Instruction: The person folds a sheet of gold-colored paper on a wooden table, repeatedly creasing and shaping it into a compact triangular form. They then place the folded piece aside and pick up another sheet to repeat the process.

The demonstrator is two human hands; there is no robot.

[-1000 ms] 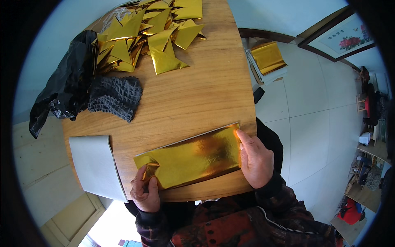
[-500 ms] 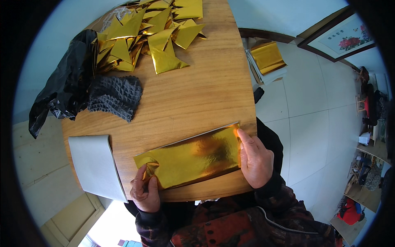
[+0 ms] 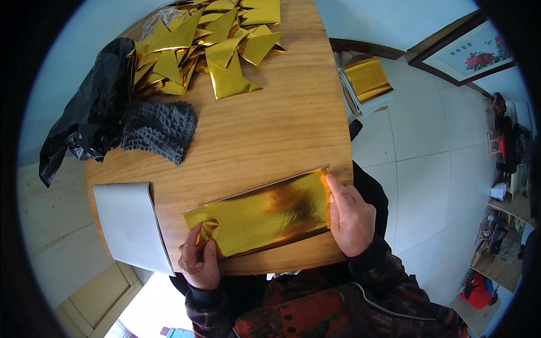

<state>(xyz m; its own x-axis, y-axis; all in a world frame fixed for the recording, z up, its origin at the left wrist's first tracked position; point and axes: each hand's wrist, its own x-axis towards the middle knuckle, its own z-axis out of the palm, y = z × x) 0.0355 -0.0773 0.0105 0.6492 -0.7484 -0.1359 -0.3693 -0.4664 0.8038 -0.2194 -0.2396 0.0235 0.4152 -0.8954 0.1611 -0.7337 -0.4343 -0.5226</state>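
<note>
A long folded sheet of gold foil paper (image 3: pixel 253 217) lies slantwise near the table's front edge, its pale inner side showing as a thin line along the far edge. My left hand (image 3: pixel 200 262) pinches its near left corner, where the foil is creased and dented. At the other end, my right hand (image 3: pixel 350 214) grips the short right edge between thumb and fingers. Left of the sheet rests a folded stack of pale grey paper (image 3: pixel 129 225).
Folded gold foil pieces (image 3: pixel 220 50) are heaped at the table's far end. A black plastic bag (image 3: pixel 90 107) and a dark grey textured cloth (image 3: pixel 160 129) lie at the left. Beyond the table's right edge sits a stack of gold paper (image 3: pixel 367 80); a framed flower picture (image 3: pixel 473 53) leans farther right.
Both hands keep their hold and the gold sheet stays in place. Only a very slight shift of the whole view shows.
</note>
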